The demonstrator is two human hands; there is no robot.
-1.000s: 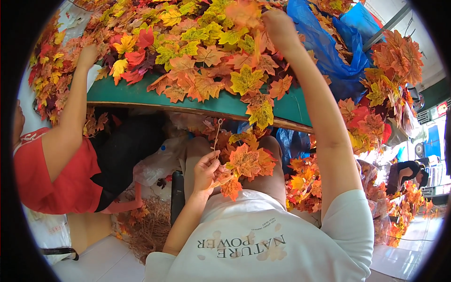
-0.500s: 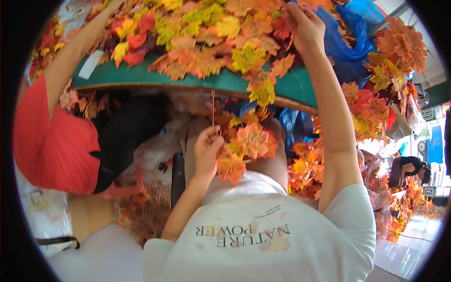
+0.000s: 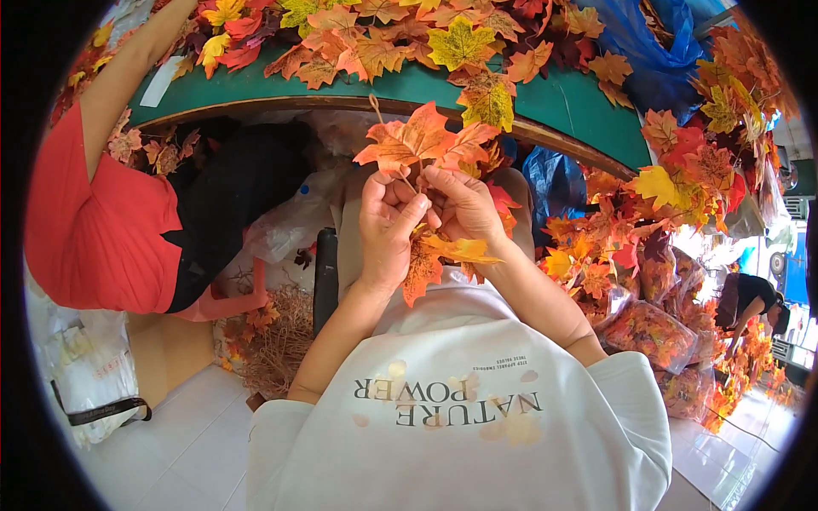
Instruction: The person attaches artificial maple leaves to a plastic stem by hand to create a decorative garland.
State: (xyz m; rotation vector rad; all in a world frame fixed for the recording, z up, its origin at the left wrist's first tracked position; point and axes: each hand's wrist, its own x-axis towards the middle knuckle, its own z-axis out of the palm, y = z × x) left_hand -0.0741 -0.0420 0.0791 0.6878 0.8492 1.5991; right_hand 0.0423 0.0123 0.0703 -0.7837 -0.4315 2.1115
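Note:
My left hand (image 3: 390,226) is closed in a pinch on the thin brown stem (image 3: 375,109) of an artificial maple-leaf garland, whose bare looped end sticks up toward the table edge. Against it, my right hand (image 3: 467,204) pinches the short stalk of an orange artificial maple leaf (image 3: 411,141) beside the garland stem. Both sets of fingertips nearly touch, and they partly hide the join. More orange and yellow leaves (image 3: 430,255) hang below my hands, over my lap.
A green-topped table (image 3: 409,85) with a curved edge lies ahead, heaped with loose artificial leaves (image 3: 464,43). Blue plastic bags (image 3: 648,60) lie at the right. To my left sits a person in a red shirt (image 3: 102,230). Bagged leaves (image 3: 652,336) stand at the right.
My right hand has come back from the leaf pile on the table to my left hand, bringing an orange leaf. My left hand has risen slightly with the garland.

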